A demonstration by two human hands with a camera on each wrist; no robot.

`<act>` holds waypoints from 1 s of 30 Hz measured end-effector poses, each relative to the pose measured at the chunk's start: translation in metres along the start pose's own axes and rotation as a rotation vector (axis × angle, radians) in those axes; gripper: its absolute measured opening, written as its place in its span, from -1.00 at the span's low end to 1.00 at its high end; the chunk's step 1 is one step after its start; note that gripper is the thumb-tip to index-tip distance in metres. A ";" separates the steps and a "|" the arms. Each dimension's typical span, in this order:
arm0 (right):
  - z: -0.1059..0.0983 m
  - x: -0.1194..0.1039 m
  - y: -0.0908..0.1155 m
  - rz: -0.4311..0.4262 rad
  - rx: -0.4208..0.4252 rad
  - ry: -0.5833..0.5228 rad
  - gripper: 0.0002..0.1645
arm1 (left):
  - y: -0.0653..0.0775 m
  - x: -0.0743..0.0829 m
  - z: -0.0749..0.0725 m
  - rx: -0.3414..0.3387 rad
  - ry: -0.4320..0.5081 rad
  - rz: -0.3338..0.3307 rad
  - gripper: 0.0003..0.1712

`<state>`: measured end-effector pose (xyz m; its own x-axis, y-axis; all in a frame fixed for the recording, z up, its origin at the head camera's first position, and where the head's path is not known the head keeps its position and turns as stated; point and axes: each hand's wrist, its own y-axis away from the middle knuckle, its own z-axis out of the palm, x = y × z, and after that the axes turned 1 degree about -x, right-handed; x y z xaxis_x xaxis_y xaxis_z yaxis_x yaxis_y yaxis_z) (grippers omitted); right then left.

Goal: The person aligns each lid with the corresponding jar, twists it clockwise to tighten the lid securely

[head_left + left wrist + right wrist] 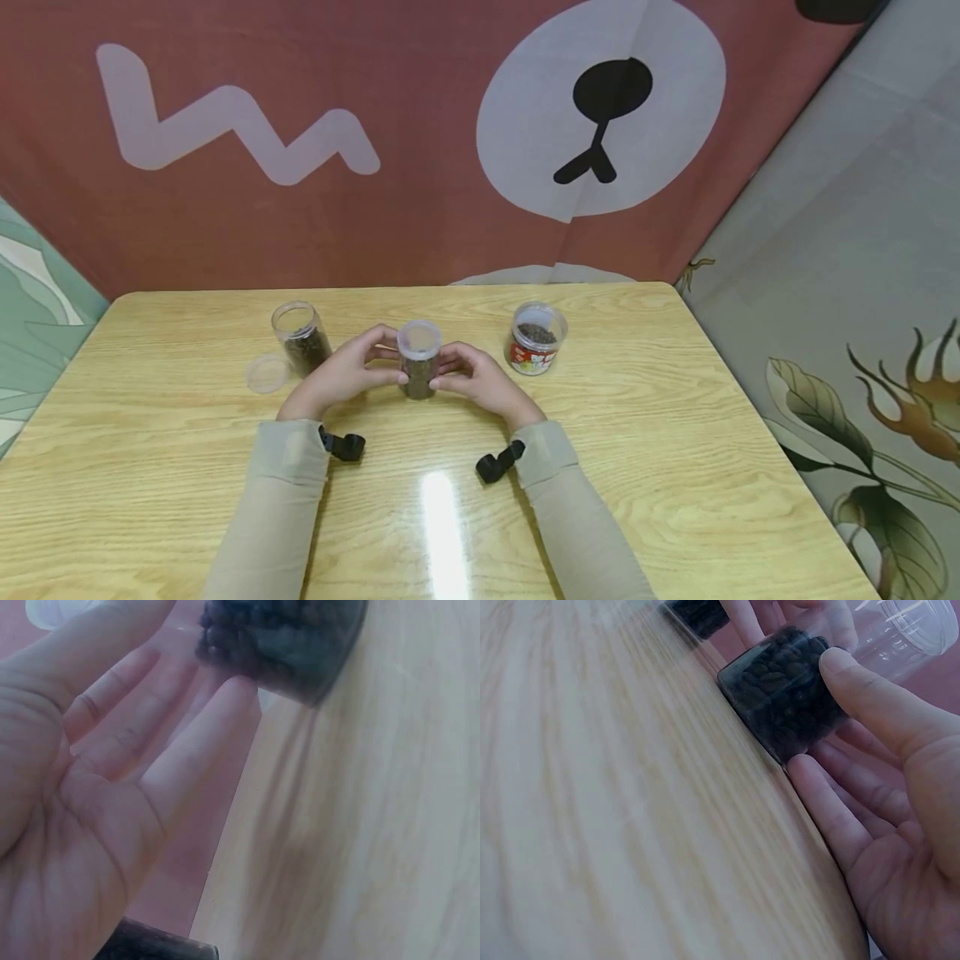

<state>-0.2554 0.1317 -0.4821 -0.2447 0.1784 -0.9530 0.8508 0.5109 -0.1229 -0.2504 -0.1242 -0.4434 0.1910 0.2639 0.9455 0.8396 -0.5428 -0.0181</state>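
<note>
1. The left grip (345, 375), a bare hand, holds the middle jar (417, 382) from its left side; thumb at the front, fingers reaching round behind.
2. The right grip (483, 385) holds the same jar from the right. In the right wrist view its thumb presses the wall and a fingertip touches near the base.
3. The middle jar is upright, clear-walled, between the two hands at the table's centre. A pale translucent lid (419, 337) sits on top; dark beans (784, 686) fill the lower part.
4. The left jar (306, 350) stands just beyond the left hand, uncapped, with dark contents. Contact between it and the hand: cannot tell.
5. A loose lid (266, 375), flat and translucent, lies on the table just beside the left jar's left side.
6. The tub (533, 358) stands to the right, near the right hand but apart from it: uncapped, wide, red patterned label, dark contents.
7. Black wrist devices (347, 447) at both wrists; beige sleeves (273, 508) on both forearms.
8. The table (660, 467) is light wood-grained, with a bright reflection near the front.
9. Behind: reddish cloth (420, 217) with a pale zigzag and an animal muzzle.
</note>
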 end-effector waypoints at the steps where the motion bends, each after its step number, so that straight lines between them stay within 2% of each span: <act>1: 0.000 0.000 0.000 -0.002 0.003 0.001 -0.57 | 0.000 0.000 0.000 0.002 -0.003 0.001 -0.44; 12: -0.001 -0.002 0.001 -0.003 0.064 0.026 -0.53 | -0.004 -0.001 0.007 0.052 0.013 0.006 -0.41; 21: -0.001 -0.008 0.002 0.031 0.102 0.055 -0.53 | -0.010 -0.004 0.015 0.095 -0.008 0.018 -0.36; 30: -0.001 -0.001 0.000 0.020 0.158 0.075 -0.52 | -0.014 -0.005 0.019 0.127 -0.019 -0.010 -0.33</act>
<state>-0.2561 0.1326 -0.4808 -0.2558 0.2528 -0.9331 0.9169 0.3692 -0.1513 -0.2535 -0.1026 -0.4540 0.1905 0.2846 0.9395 0.8991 -0.4347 -0.0506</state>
